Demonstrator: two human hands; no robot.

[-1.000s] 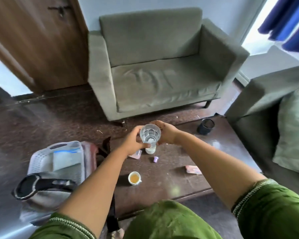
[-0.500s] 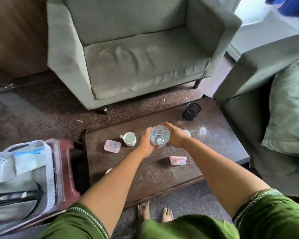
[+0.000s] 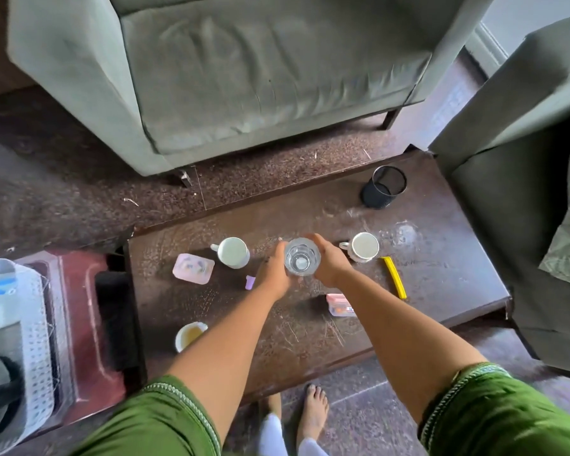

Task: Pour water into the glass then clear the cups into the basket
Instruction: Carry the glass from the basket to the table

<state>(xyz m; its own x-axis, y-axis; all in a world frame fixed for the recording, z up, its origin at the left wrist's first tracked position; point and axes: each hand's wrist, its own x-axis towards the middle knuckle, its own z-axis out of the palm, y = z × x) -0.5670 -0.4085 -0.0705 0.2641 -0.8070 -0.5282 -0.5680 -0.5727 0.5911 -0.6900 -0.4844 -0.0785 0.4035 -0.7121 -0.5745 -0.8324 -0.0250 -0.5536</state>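
A clear glass (image 3: 302, 257) with water in it is held upright over the dark wooden table (image 3: 441, 278), cupped between my left hand (image 3: 274, 272) and my right hand (image 3: 329, 264). One white cup (image 3: 233, 252) stands left of the glass, and another white cup (image 3: 362, 246) stands to its right. A third cup (image 3: 189, 335) with brownish liquid sits near the table's front left, partly hidden by my left forearm. The white perforated basket (image 3: 38, 327) rests on a red stool at the far left.
A black mesh holder (image 3: 384, 187) stands at the table's back right, with a wet patch (image 3: 403, 233) near it. A pink box (image 3: 193, 268), a small purple piece (image 3: 250, 282), a yellow stick (image 3: 395, 277) and a pink packet (image 3: 340, 304) lie on the table. Grey armchairs stand behind and right.
My view has tilted further down and closer to the table. The glass, still between both hands, now sits lower, between the two white cups.
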